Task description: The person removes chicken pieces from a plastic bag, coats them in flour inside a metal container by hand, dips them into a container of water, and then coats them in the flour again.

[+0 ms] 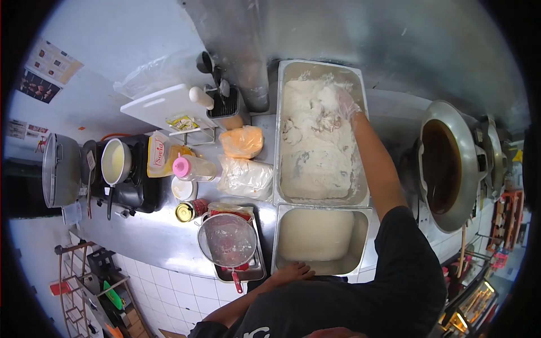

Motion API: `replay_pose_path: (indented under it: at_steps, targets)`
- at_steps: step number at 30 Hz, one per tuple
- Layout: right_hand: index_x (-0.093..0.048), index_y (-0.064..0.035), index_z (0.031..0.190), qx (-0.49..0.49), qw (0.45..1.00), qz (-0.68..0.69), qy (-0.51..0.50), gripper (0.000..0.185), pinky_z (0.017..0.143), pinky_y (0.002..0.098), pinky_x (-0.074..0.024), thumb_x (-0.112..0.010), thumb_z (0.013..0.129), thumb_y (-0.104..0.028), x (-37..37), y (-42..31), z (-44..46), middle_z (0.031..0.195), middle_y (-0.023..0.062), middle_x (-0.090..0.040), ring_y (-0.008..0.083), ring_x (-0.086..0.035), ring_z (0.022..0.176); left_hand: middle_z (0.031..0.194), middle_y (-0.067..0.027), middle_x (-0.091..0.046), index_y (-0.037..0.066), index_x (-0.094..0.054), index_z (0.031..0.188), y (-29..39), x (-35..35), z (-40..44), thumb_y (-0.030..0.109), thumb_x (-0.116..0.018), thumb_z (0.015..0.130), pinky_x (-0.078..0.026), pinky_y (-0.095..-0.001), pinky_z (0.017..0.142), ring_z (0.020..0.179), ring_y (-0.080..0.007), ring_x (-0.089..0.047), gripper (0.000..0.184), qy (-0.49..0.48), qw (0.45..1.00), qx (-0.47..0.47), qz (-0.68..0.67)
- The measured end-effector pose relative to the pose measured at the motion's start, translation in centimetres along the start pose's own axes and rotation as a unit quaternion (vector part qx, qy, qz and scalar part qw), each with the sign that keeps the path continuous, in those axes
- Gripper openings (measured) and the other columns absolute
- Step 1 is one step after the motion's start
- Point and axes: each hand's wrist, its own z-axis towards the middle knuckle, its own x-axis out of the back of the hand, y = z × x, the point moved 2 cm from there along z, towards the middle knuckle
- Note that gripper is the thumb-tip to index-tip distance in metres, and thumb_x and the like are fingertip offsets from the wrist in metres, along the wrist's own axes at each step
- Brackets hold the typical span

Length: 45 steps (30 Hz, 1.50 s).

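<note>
My right hand (345,106), in a clear glove dusted white, is in the upper right part of a deep metal tray (365,169) of white flour (315,163). Its fingers are smeared and partly covered by flour, so their grip does not show. Flour-coated lumps (329,121) lie beside it. My left hand (294,272) is bare and rests with fingers spread at the near edge of a second metal tray (363,242), which holds a pale liquid (315,234).
A strainer (227,239) lies over a small tray left of the liquid. Further left are a pink-capped bottle (191,168), plastic bags (245,177), a can (186,212) and a saucepan (116,161). At right stands a large wok of brown oil (441,166).
</note>
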Motion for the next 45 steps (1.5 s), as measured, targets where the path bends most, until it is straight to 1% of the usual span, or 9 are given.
replay_pose_path:
  at_steps: [11, 14, 21, 24, 29, 30, 33, 37, 45]
  targets:
    - [-0.061, -0.0006, 0.12, -0.037, 0.978, -0.135, -0.157, 0.034, 0.097, 0.0401, -0.0472, -0.046, 0.096, -0.02, -2.8, 4.5, -6.1, 0.116, 0.0235, -0.064, 0.0334, -0.06, 0.113, 0.082, -0.0067, -0.059, 0.011, -0.062, 0.095, 2.3, 2.6, 2.0, 0.031, -0.064, 0.092, -0.055, -0.038, 0.073, 0.082, -0.0244, -0.065, 0.02, 0.087, 0.992, 0.09, -0.021]
    - [-0.066, -0.0006, 0.111, -0.208, 0.972, 0.099, -0.043, 0.036, 0.092, 0.0446, -0.0495, -0.05, 0.094, -0.028, -3.1, 2.9, -8.2, 0.107, 0.0265, -0.066, 0.0388, -0.063, 0.105, 0.078, -0.0065, -0.059, 0.012, -0.062, 0.088, 2.4, 2.3, 2.1, 0.032, -0.066, 0.091, -0.055, -0.0381, 0.07, 0.078, -0.0246, -0.065, 0.021, 0.09, 0.99, 0.11, -0.016]
    - [-0.065, -0.0025, 0.089, -0.19, 0.966, 0.114, -0.133, 0.035, 0.081, 0.0477, -0.0497, -0.05, 0.093, -0.034, -17.9, -3.0, -18.0, 0.092, 0.0238, -0.067, 0.0411, -0.064, 0.086, 0.078, -0.0036, -0.061, 0.011, -0.066, 0.086, 3.2, 3.2, 2.7, 0.034, -0.073, 0.084, -0.053, -0.0357, 0.068, 0.076, -0.0224, -0.064, 0.024, 0.13, 0.985, 0.111, 0.01]
    - [-0.066, -0.0068, 0.085, 0.15, 0.949, -0.258, -0.103, 0.031, 0.082, 0.0428, -0.0486, -0.049, 0.093, -0.031, -23.9, -6.7, -20.8, 0.088, 0.0184, -0.068, 0.0358, -0.065, 0.086, 0.078, -0.0033, -0.061, 0.012, -0.067, 0.086, 3.4, 2.8, 2.7, 0.034, -0.075, 0.083, -0.054, -0.0354, 0.068, 0.076, -0.0222, -0.064, 0.024, 0.135, 0.984, 0.115, 0.022]
    - [-0.063, -0.0062, 0.092, 0.364, 0.877, -0.159, -0.271, 0.026, 0.084, 0.0398, -0.0481, -0.048, 0.098, -0.027, -16.0, -8.2, -19.2, 0.092, 0.0111, -0.064, 0.0264, -0.061, 0.086, 0.078, -0.0032, -0.061, 0.012, -0.069, 0.087, 3.9, 2.6, 2.2, 0.034, -0.076, 0.081, -0.054, -0.0355, 0.067, 0.075, -0.022, -0.064, 0.024, 0.152, 0.981, 0.11, 0.052]
    - [-0.063, -0.0062, 0.092, 0.363, 0.876, -0.168, -0.271, 0.026, 0.084, 0.0398, -0.0481, -0.048, 0.098, -0.027, -12.6, -8.6, -19.3, 0.092, 0.0111, -0.064, 0.0264, -0.061, 0.086, 0.078, -0.0032, -0.061, 0.012, -0.069, 0.087, 3.9, 2.5, 2.0, 0.035, -0.076, 0.081, -0.054, -0.0355, 0.067, 0.075, -0.0219, -0.065, 0.025, 0.157, 0.979, 0.113, 0.06]
    - [-0.057, -0.0047, 0.111, -0.122, 0.856, -0.137, -0.483, 0.029, 0.092, 0.0417, -0.0462, -0.049, 0.096, -0.028, -5.3, -8.0, -21.6, 0.107, 0.0115, -0.062, 0.0251, -0.058, 0.099, 0.078, -0.0035, -0.061, 0.012, -0.068, 0.086, 3.8, 1.8, 1.7, 0.04, -0.074, 0.082, -0.054, -0.0353, 0.068, 0.076, -0.0219, -0.064, 0.029, 0.163, 0.979, 0.098, 0.067]
    - [-0.052, -0.0081, 0.139, -0.144, 0.862, 0.049, -0.484, 0.069, 0.111, 0.0458, -0.0378, -0.065, 0.075, -0.029, -14.9, -2.2, -23.5, 0.137, 0.0201, -0.054, 0.0356, -0.048, 0.129, 0.088, -0.0044, -0.061, 0.014, -0.065, 0.097, 3.7, 1.7, 1.2, 0.041, -0.069, 0.085, -0.055, -0.0358, 0.068, 0.081, -0.0224, -0.066, 0.029, 0.129, 0.984, 0.084, 0.085]
    - [-0.054, -0.0069, 0.132, -0.036, 0.907, 0.144, -0.393, 0.053, 0.105, 0.0442, -0.0415, -0.058, 0.084, -0.029, -15.9, -15.3, -17.6, 0.127, 0.0168, -0.058, 0.0306, -0.053, 0.119, 0.102, -0.0046, -0.063, 0.016, -0.059, 0.112, 3.3, -0.6, -0.1, 0.028, -0.07, 0.084, -0.057, -0.0419, 0.07, 0.092, -0.0277, -0.068, 0.032, 0.042, 0.98, 0.157, 0.117]
